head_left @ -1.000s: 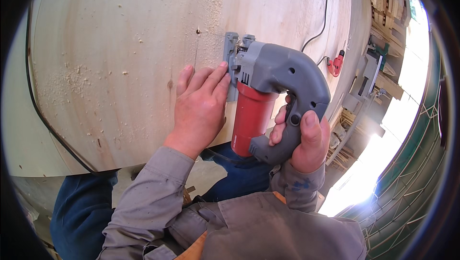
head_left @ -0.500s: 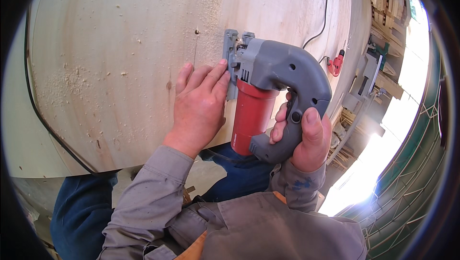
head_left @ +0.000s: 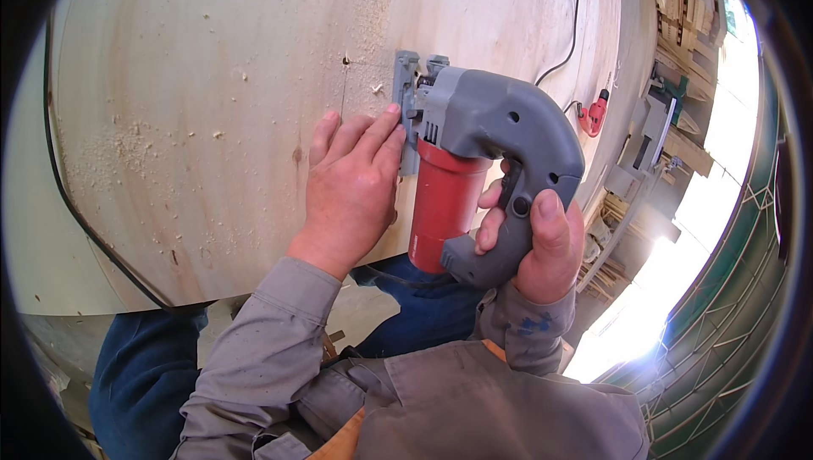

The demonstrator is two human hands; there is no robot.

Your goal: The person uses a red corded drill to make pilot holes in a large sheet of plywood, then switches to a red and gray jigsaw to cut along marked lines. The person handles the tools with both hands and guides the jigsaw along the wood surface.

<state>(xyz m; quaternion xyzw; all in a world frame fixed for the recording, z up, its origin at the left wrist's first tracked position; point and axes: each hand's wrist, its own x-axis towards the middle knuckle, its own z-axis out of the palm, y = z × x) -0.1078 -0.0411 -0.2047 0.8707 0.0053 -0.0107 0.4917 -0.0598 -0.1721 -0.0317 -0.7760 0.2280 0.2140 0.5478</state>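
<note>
A grey and red jigsaw (head_left: 508,113) stands with its metal base plate (head_left: 406,113) on a large plywood board (head_left: 254,2). My right hand (head_left: 550,248) is wrapped round the D-shaped grey handle, the thumb on the near side and some fingers inside the loop by the trigger. My left hand (head_left: 351,180) lies flat on the plywood, its fingers stretched out and the fingertips against the left edge of the base plate. Ahead of these fingers, a thin dark line runs up to a small hole (head_left: 345,61). The blade is hidden by the tool.
Sawdust (head_left: 127,151) is scattered over the board. A black cable (head_left: 80,214) curves along its left side. A red power tool (head_left: 595,113) lies near the right edge with its cord. Stacked wood strips (head_left: 690,2) and a grey metal machine (head_left: 652,134) stand beyond the board.
The jigsaw has shifted very slightly to the left in the picture. A small clump of sawdust now shows just left of the base plate. Both hands keep nearly the same place.
</note>
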